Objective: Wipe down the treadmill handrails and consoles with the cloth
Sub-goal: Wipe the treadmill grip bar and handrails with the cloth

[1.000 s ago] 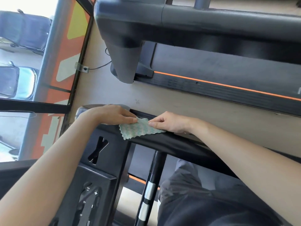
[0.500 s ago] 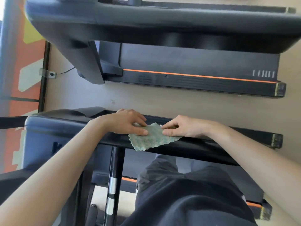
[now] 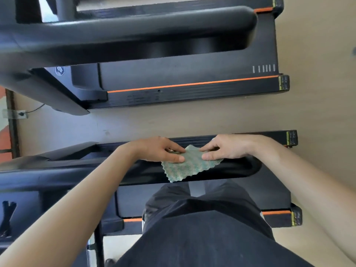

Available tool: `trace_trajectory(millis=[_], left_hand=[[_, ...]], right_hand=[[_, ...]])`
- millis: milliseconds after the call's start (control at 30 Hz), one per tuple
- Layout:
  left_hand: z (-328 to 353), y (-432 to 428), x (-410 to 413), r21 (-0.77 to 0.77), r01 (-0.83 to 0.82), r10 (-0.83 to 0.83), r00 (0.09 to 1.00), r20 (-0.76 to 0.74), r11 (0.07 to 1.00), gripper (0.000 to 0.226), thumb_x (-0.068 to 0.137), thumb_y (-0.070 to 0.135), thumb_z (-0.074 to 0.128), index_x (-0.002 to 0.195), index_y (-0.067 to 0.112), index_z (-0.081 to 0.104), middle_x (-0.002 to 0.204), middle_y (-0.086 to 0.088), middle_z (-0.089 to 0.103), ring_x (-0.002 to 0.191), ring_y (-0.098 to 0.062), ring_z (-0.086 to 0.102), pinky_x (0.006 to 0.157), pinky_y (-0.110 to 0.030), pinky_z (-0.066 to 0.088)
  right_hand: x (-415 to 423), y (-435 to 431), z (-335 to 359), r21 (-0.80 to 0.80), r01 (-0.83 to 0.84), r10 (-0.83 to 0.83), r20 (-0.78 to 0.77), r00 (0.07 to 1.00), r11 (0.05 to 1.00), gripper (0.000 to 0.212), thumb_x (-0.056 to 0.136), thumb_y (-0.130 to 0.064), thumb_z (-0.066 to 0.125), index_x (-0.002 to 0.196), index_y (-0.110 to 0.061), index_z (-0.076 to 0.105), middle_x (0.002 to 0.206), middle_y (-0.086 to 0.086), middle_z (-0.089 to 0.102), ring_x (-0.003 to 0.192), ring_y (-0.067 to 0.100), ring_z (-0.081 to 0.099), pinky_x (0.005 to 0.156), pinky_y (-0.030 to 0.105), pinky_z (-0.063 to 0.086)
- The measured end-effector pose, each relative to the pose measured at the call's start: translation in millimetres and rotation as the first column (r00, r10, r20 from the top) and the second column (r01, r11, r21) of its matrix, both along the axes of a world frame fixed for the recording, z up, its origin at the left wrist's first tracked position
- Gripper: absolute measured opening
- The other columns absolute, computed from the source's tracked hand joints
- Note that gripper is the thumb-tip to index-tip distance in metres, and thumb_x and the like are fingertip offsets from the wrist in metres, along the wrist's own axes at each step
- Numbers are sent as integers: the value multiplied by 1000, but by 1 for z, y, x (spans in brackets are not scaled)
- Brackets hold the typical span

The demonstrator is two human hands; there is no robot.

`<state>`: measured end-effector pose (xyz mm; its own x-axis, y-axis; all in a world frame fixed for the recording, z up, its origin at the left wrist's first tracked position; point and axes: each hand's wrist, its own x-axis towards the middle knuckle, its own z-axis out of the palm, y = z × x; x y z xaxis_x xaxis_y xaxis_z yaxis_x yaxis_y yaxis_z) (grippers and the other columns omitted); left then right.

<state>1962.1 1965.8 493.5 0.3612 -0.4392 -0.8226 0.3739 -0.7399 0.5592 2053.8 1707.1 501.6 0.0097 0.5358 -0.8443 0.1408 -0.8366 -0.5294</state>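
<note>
Head view, looking down along the person's body. The cloth, green-patterned with a wavy edge, is draped over the near treadmill's black handrail, close to the rail's rounded right end. Its lower corner hangs off the near side of the rail and its upper corner points up between the two hands. Left hand: fingers fairly straight and together, thumb laid flat on the cloth's left part, pressing it onto the rail, with no curl round the fabric visible. Right hand: fingers bent, thumb tip and forefinger tip both on the cloth's right part and slightly apart. Cannot tell whether they pinch a fold or only press down. The two thumbs are near each other but apart, with cloth showing between them. Both forearms are bare and reach in from the lower corners. Dark clothing fills the bottom centre, over the near treadmill's deck with its orange trim. Beyond a strip of beige floor stands a second treadmill, parallel, with an orange stripe along its side rail and its grey handrail above it in the view.
</note>
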Motion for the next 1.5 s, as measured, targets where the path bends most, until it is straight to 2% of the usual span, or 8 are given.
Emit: trace_trajectory(millis=[100, 233, 467, 800, 967, 1167, 1367, 1500], left_hand=[[-3, -27, 10, -6, 7, -7, 1000, 3, 1000, 81, 67, 92, 52, 137, 50, 56, 136, 24, 60, 124, -1, 56, 113, -39, 42], [-5, -59, 22, -20, 10, -10, 1000, 12, 1000, 83, 67, 94, 53, 137, 50, 56, 134, 24, 61, 123, 0, 58, 112, -38, 44], [0, -118, 47, -13, 53, -53, 998, 47, 998, 80, 70, 89, 55, 139, 48, 57, 130, 23, 65, 118, -1, 61, 109, -38, 47], [10, -193, 43, 109, 63, -93, 951, 294, 992, 64, 84, 78, 53, 142, 50, 51, 132, 13, 66, 114, -16, 62, 99, -39, 49], [18, -211, 16, 174, -3, -99, 810, 577, 985, 51, 88, 67, 54, 136, 51, 55, 136, 20, 61, 113, -17, 62, 88, -38, 51], [22, -202, -28, 117, -183, -11, 496, 868, 976, 43, 82, 48, 74, 122, 34, 71, 119, 9, 72, 98, -25, 68, 73, -35, 51], [17, -175, -73, 123, -380, -12, 282, 959, 917, 36, 75, 40, 80, 108, 26, 77, 109, 5, 75, 85, -27, 69, 72, -36, 54], [14, -159, -97, 109, -484, 0, 219, 976, 868, 37, 67, 32, 90, 100, 22, 78, 110, 3, 76, 91, -27, 70, 79, -37, 55]], right_hand=[[5, -31, 3, -16, 44, -43, 35, 998, 999, 45, 93, -62, 56, 135, -45, 58, 88, -43, 60, 84, -17, 57, 76, 12, 38], [8, -69, 4, -4, 127, -127, 68, 990, 992, 58, 89, -67, 58, 141, -42, 55, 130, -25, 62, 109, -4, 56, 90, 19, 39], [5, -137, 0, 53, 282, -287, 129, 949, 958, 65, 77, -76, 56, 137, -49, 56, 144, -15, 56, 135, 8, 48, 113, 34, 38], [-44, -191, -22, 181, 592, -619, 223, 753, 786, 54, 80, -36, 84, 131, -30, 67, 120, -13, 71, 113, -2, 62, 106, 29, 47], [-53, -193, -16, 293, 607, -669, 205, 715, 739, 38, 80, -23, 84, 117, -25, 74, 129, -20, 64, 113, -1, 61, 103, 22, 46], [-85, -173, -15, 459, 619, -768, 308, 562, 637, 34, 84, -10, 78, 112, -26, 67, 111, -10, 71, 104, 8, 68, 95, 37, 56], [-110, -150, 1, 564, 428, -704, 490, 514, 706, 50, 86, -2, 73, 129, -25, 64, 131, -18, 60, 115, 13, 61, 99, 24, 46], [-110, -128, 4, 595, 223, -616, 612, 497, 772, 49, 80, -4, 81, 125, -19, 69, 137, -6, 61, 129, 14, 53, 110, 32, 40]])
